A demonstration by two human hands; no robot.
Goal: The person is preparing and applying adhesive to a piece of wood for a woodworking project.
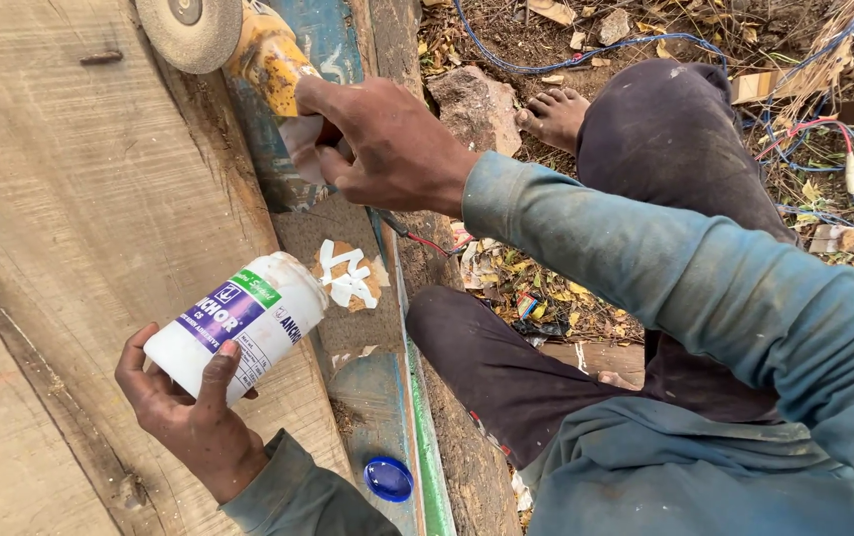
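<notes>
The white bottle (238, 323) in the left hand (189, 417) looks like smooth, faintly glossy plastic with a paper label. At five o'clock from it lies a shiny blue plastic cap (388, 478). The white glue (346, 276) is wet and glossy on a rough brown patch. The planks (79, 228) at nine o'clock are bare, matt, coarse-grained wood. The painted edge (333, 50) is chipped and dull. The grinder's disc (189, 30) looks gritty; its yellow body (270, 60), in the right hand (387, 144), is scuffed. The sleeves (645, 268) are matt cloth.
</notes>
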